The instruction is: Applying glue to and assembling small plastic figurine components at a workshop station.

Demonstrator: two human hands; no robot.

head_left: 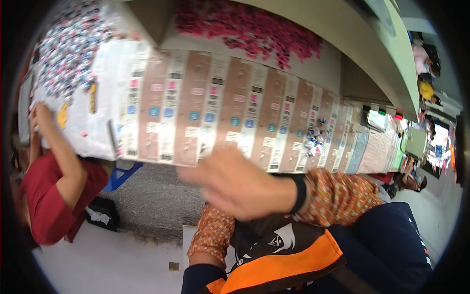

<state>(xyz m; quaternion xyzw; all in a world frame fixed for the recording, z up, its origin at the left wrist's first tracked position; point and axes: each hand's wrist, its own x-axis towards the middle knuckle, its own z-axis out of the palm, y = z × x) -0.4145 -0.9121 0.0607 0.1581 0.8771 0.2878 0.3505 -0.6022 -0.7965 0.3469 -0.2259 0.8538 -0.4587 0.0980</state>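
My right hand (235,181) is raised over the near edge of the long table, its fingers smeared by motion. I cannot make out anything held in it. A black band (299,195) circles that wrist, below an orange floral sleeve (338,196). My left arm, in the same floral sleeve (210,230), comes up from below; its hand is hidden behind the right one. Brown and white printed strips (188,108) cover the tabletop in front of me. To the right of my hand lies a small heap of red, white and blue pieces (315,142).
A large pile of small mixed-colour pieces (68,49) covers the table's far left, beside a yellow-handled tool (92,98). Pink-red pieces (245,27) heap up behind, under a pale overhanging panel (342,29). A person in a red shirt (58,196) works at the left.
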